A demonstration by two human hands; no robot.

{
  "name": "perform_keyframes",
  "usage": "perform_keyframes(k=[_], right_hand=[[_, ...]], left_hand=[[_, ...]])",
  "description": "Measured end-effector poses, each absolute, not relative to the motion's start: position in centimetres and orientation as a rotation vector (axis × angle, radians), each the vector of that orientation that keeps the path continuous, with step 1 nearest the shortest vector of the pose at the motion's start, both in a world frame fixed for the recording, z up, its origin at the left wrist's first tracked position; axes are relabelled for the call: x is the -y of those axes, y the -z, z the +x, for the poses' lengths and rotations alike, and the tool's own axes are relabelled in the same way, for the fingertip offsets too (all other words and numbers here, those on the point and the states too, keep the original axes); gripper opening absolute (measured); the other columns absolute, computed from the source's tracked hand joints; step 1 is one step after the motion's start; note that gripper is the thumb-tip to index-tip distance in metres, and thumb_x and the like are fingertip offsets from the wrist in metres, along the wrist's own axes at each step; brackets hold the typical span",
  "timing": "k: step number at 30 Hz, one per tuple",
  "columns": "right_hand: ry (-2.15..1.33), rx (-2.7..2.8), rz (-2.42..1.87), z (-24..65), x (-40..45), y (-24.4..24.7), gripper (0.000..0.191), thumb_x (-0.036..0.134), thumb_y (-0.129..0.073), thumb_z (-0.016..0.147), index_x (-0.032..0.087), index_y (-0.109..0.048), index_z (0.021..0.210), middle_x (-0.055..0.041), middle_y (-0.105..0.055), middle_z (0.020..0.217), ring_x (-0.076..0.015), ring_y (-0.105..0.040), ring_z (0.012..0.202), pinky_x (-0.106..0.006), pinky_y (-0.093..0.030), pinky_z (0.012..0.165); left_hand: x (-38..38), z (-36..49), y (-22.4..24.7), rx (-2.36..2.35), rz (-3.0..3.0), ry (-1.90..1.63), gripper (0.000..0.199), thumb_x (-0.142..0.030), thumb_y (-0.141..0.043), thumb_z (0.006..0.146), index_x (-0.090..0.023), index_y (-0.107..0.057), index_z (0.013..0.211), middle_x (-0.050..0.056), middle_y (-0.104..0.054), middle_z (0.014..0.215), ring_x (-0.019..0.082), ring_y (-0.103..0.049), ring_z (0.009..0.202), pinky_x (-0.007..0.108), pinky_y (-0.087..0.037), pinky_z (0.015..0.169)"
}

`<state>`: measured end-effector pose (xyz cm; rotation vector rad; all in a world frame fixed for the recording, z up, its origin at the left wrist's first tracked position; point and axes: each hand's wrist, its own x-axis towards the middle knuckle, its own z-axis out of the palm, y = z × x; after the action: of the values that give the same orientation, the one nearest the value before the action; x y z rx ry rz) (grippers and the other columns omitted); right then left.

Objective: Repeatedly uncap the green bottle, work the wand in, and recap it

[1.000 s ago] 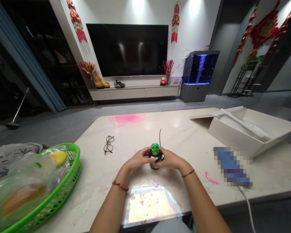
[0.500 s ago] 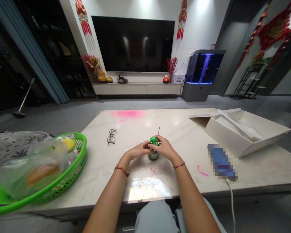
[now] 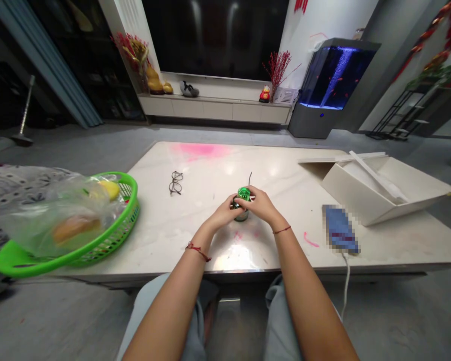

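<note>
I have the green-capped jar [image 3: 242, 217] at twelve o'clock on the worktop [image 3: 165, 225] — left grip [image 3: 223, 214] curled round its side, right grip [image 3: 262, 204] wrapped about its upper part. I judge it stiff, light, slippery — best held low on the body.

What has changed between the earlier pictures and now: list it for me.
The right hand has moved up from the side of the dark bottle, and its fingers are now around the green cap. The view has tilted downward. The left hand still holds the bottle, which stays upright; the glasses and white box lie as before.
</note>
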<state>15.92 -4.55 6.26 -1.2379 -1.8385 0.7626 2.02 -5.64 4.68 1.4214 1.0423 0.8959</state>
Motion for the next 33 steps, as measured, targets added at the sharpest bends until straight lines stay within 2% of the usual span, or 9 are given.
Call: perform_keyframes(k=[6, 10, 16, 19, 24, 28, 30, 33], right_hand=[[-0.746, 1.782, -1.251, 15.8, 4.5, -5.8, 0.027, 0.035, -0.062, 0.067, 0.019, -0.054, 0.087, -0.0015, -0.062, 0.082, -0.0153, -0.057, 0.078, -0.029, -0.045, 0.071], [-0.757, 1.772, -1.271, 15.6, 4.6, -5.7, 0.029, 0.037, -0.064, 0.065, 0.019, -0.053, 0.086, -0.0015, -0.062, 0.081, -0.0158, -0.058, 0.077, -0.030, -0.046, 0.072], [-0.654, 1.650, -1.393, 14.9, 5.1, -5.9, 0.040, 0.048, -0.061, 0.067, 0.020, -0.049, 0.094, -0.0053, -0.062, 0.089, -0.0174, -0.059, 0.075, -0.032, -0.046, 0.070], [-0.637, 1.658, -1.404, 14.9, 5.2, -6.3, 0.037, 0.046, -0.062, 0.068, 0.020, -0.052, 0.092, -0.0065, -0.062, 0.094, -0.0184, -0.059, 0.080, -0.032, -0.046, 0.072], [-0.581, 1.752, -1.393, 15.0, 5.2, -6.8, 0.028, 0.044, -0.061, 0.070, 0.019, -0.057, 0.082, -0.0043, -0.063, 0.082, -0.0192, -0.058, 0.081, -0.032, -0.044, 0.075], [-0.538, 1.762, -1.388, 15.0, 5.2, -6.8, 0.029, 0.044, -0.060, 0.071, 0.018, -0.060, 0.085, -0.0048, -0.063, 0.085, -0.0184, -0.057, 0.079, -0.031, -0.044, 0.074], [-0.531, 1.766, -1.385, 14.9, 5.3, -6.8, 0.029, 0.043, -0.060, 0.071, 0.018, -0.061, 0.087, -0.0051, -0.064, 0.085, -0.0179, -0.057, 0.078, -0.031, -0.044, 0.073], [-0.522, 1.766, -1.377, 15.0, 5.3, -6.9, 0.029, 0.042, -0.060, 0.072, 0.018, -0.063, 0.087, -0.0054, -0.064, 0.084, -0.0175, -0.057, 0.076, -0.030, -0.044, 0.072]], left_hand=[[5.5, 1.5, -3.5, -0.988, 1.420, -0.899, 0.051, -0.023, -0.063, 0.068, -0.016, -0.047, 0.116, 0.011, -0.055, 0.115, 0.021, -0.054, 0.100, 0.037, -0.040, 0.088], [5.2, 1.3, -3.0, -0.965, 1.422, -0.909, 0.047, -0.020, -0.063, 0.069, -0.017, -0.050, 0.114, 0.010, -0.058, 0.111, 0.020, -0.055, 0.098, 0.036, -0.041, 0.086], [5.1, 1.1, -3.2, -0.947, 1.406, -0.881, 0.048, -0.019, -0.063, 0.068, -0.017, -0.050, 0.114, 0.009, -0.061, 0.103, 0.019, -0.056, 0.093, 0.035, -0.043, 0.082], [5.2, 1.1, -3.6, -0.963, 1.383, -0.883, 0.046, -0.020, -0.064, 0.067, -0.018, -0.052, 0.112, 0.007, -0.062, 0.096, 0.019, -0.056, 0.091, 0.034, -0.043, 0.080], [5.7, 0.9, -4.4, -1.010, 1.325, -0.882, 0.044, -0.021, -0.067, 0.063, -0.020, -0.055, 0.106, 0.004, -0.062, 0.092, 0.017, -0.057, 0.086, 0.028, -0.043, 0.072], [6.1, 0.7, -5.1, -1.073, 1.282, -0.806, 0.048, -0.026, -0.066, 0.064, -0.021, -0.054, 0.110, 0.004, -0.062, 0.093, 0.016, -0.057, 0.082, 0.025, -0.041, 0.064], [6.1, 0.6, -5.2, -1.077, 1.280, -0.780, 0.049, -0.028, -0.065, 0.065, -0.021, -0.053, 0.112, 0.005, -0.062, 0.094, 0.017, -0.057, 0.084, 0.025, -0.041, 0.064], [5.7, 0.6, -4.8, -1.014, 1.328, -0.818, 0.048, -0.026, -0.066, 0.064, -0.021, -0.054, 0.110, 0.005, -0.062, 0.100, 0.019, -0.057, 0.092, 0.028, -0.043, 0.073]])
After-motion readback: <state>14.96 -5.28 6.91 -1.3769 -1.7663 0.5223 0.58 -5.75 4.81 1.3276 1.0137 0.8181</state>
